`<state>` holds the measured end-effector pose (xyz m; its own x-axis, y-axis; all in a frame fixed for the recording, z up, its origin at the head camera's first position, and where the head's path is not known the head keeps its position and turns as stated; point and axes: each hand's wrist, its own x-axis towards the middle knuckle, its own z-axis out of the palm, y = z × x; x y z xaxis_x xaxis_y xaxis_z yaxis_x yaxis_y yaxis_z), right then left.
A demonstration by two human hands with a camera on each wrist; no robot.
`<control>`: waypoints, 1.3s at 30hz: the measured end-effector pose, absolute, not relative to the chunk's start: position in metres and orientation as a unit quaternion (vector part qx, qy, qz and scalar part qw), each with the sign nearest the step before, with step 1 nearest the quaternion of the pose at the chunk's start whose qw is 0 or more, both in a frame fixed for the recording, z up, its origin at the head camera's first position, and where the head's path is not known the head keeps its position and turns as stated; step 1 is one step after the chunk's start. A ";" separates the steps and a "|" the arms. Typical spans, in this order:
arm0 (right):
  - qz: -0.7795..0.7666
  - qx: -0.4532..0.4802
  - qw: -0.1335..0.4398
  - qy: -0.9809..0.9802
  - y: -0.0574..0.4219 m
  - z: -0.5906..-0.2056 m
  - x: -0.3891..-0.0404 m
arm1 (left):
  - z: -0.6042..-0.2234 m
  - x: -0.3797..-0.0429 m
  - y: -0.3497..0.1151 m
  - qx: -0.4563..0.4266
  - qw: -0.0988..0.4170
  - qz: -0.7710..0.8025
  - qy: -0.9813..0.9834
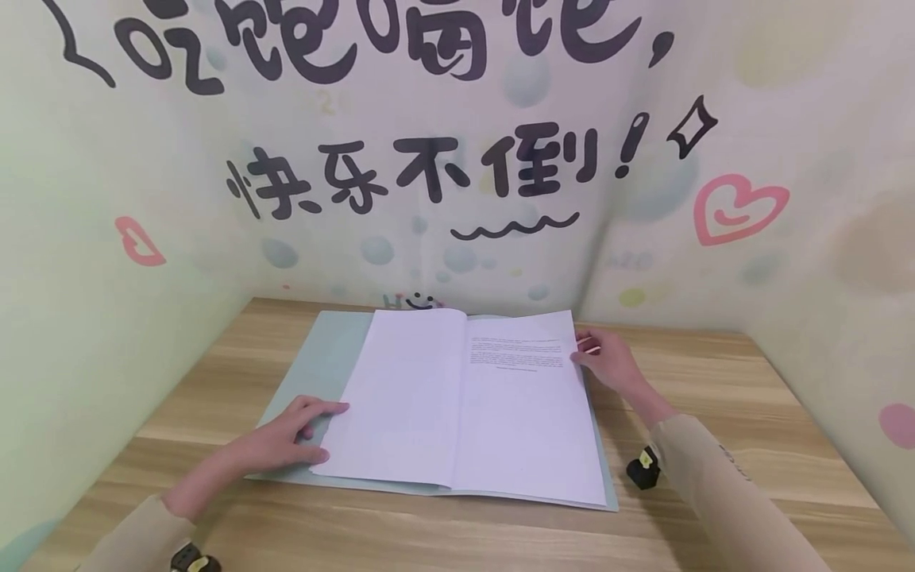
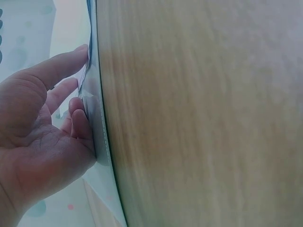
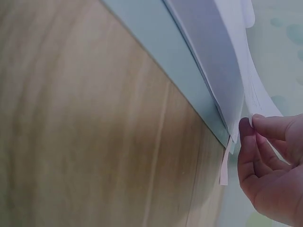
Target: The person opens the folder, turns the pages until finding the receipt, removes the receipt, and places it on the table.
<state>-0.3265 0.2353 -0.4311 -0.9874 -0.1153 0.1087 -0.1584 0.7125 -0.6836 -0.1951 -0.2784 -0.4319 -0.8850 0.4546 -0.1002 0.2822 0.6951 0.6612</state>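
A booklet of white pages with a pale blue-green cover (image 1: 314, 357) lies spread on the table. Its left-hand page (image 1: 400, 397) looks blank; the right-hand page (image 1: 529, 429) bears a few lines of small print near the top. My left hand (image 1: 289, 435) rests at the left edge of the pages, thumb and index finger extended onto the paper. In the left wrist view, the left hand (image 2: 38, 123) has its other fingers bent loosely over the cover. With thumb and index finger, my right hand (image 1: 611, 364) pinches the right-hand page near its upper outer edge. The right wrist view shows this page (image 3: 258, 94) lifted off the sheets beneath.
A wooden table (image 1: 715, 397) carries the booklet. Behind it and at both sides rise printed walls (image 1: 443, 262) with large black characters and hearts. Small black devices, one of them this wrist device (image 1: 643, 469), sit at each sleeve.
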 end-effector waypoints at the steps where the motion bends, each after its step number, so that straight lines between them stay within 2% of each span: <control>1: 0.372 0.077 0.031 -0.925 0.235 -0.431 -0.326 | -0.432 -0.195 -0.279 0.201 0.129 0.334 0.912; 15: 0.414 0.103 0.042 -0.904 0.236 -0.425 -0.328 | -0.425 -0.194 -0.278 0.195 0.133 0.334 0.912; 22: 0.401 0.164 0.057 -0.899 0.240 -0.425 -0.330 | -0.429 -0.194 -0.280 0.189 0.137 0.335 0.913; 34: 0.342 0.193 -0.009 -0.920 0.245 -0.401 -0.337 | -0.434 -0.195 -0.282 0.201 0.125 0.335 0.912; 39: 0.304 0.235 -0.004 -0.923 0.241 -0.381 -0.339 | -0.435 -0.196 -0.281 0.202 0.125 0.332 0.913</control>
<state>-0.3387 0.2407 -0.3806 -0.8892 -0.4368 0.1360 -0.4321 0.7043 -0.5632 -0.1960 -0.2806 -0.4352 -0.8874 0.4514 -0.0939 0.2860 0.6987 0.6558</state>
